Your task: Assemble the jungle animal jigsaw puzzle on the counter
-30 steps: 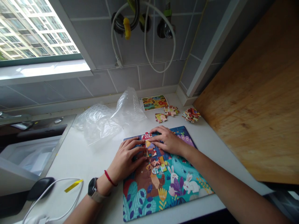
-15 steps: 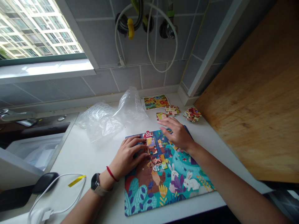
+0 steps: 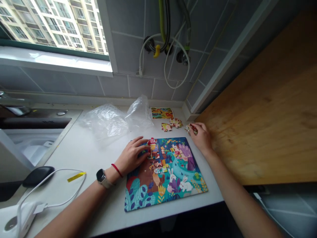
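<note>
A colourful jigsaw puzzle board [image 3: 183, 193] with rabbits and plants lies flat on the counter. My left hand [image 3: 131, 154] rests across its upper left part, fingers stretched, beside loose puzzle pieces lying on the picture. Just past the board's upper right corner, my right hand [image 3: 201, 137] has its fingers bent round a small pile of puzzle pieces [image 3: 189, 129]. The hand covers part of that pile, so single pieces in its grasp are hard to make out. More loose pieces [image 3: 175, 123] lie left of the pile, near a small picture card [image 3: 162, 113].
Crumpled clear plastic bags [image 3: 106, 120] lie behind my left hand. At left are a sink [image 3: 37, 142], a black rounded object [image 3: 38, 176], a white cable and a yellow strip [image 3: 76, 177]. A wooden panel [image 3: 255, 109] stands close on the right.
My right hand has moved off the board's upper right area to the pile of puzzle pieces. My left hand stays on the board. The camera view has shifted.
</note>
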`<act>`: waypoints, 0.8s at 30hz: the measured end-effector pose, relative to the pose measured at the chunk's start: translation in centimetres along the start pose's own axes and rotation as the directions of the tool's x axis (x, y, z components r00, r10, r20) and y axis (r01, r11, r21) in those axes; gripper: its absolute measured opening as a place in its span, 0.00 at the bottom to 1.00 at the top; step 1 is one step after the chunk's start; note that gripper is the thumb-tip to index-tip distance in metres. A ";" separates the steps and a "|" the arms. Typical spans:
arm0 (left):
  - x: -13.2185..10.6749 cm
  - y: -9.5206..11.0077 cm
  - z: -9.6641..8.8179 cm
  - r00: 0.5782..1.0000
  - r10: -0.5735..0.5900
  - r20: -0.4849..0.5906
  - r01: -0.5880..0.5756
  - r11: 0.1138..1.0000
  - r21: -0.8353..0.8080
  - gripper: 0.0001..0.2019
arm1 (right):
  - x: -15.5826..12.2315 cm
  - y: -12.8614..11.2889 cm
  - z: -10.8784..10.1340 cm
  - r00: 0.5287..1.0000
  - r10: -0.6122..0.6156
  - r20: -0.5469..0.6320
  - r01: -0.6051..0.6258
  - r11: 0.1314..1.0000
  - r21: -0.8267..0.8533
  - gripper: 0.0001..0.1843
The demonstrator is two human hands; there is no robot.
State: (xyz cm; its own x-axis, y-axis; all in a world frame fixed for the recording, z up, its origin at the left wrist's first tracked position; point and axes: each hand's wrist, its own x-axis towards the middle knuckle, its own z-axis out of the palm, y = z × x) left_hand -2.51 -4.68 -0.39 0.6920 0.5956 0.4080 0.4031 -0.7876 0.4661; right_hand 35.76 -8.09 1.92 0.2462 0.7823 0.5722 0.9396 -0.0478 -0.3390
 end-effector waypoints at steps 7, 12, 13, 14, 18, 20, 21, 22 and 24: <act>0.2 -0.8 0.5 0.998 0.060 -0.021 -0.062 0.997 -0.055 0.15 | 1.5 1.4 -2.7 0.922 0.253 0.292 -0.179 0.950 -0.255 0.29; 0.4 -1.2 0.7 0.995 0.088 -0.055 -0.091 0.994 -0.065 0.14 | 3.1 0.3 -3.1 0.874 0.328 0.360 -0.207 0.919 -0.336 0.32; 0.5 -1.3 0.6 0.993 0.088 -0.076 -0.093 0.993 -0.072 0.14 | 3.5 0.0 -3.1 0.863 0.350 0.365 -0.220 0.910 -0.352 0.32; 0.6 -1.4 0.4 0.991 0.084 -0.105 -0.092 0.993 -0.079 0.14 | 3.8 -0.3 -3.1 0.851 0.374 0.368 -0.236 0.899 -0.369 0.32; 0.9 -1.7 -0.7 0.967 0.031 -0.253 -0.058 0.993 -0.099 0.17 | 4.7 -1.6 -3.1 0.808 0.456 0.372 -0.286 0.857 -0.429 0.27; 0.9 -1.8 -1.2 0.952 -0.005 -0.306 -0.029 0.994 -0.108 0.17 | 4.9 -2.1 -3.3 0.800 0.465 0.379 -0.286 0.851 -0.441 0.23; 0.9 -1.8 -1.4 0.948 -0.020 -0.319 -0.017 0.994 -0.112 0.17 | 5.0 -2.4 -3.5 0.801 0.461 0.383 -0.279 0.852 -0.442 0.21; 0.9 -1.7 -1.4 0.947 -0.029 -0.320 -0.008 0.993 -0.115 0.16 | 5.1 -2.6 -3.7 0.805 0.451 0.387 -0.270 0.857 -0.439 0.20; 0.9 -1.6 -1.4 0.955 -0.026 -0.296 -0.009 0.993 -0.118 0.15 | 5.2 -3.1 -4.3 0.819 0.415 0.396 -0.240 0.875 -0.420 0.16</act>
State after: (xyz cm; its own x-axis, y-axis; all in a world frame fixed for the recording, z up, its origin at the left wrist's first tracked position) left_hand -3.32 -2.67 0.34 0.4733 0.6360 0.6096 0.3234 -0.7691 0.5513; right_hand 35.14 -6.57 9.14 0.4970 0.8672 0.0321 0.8632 -0.4902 -0.1209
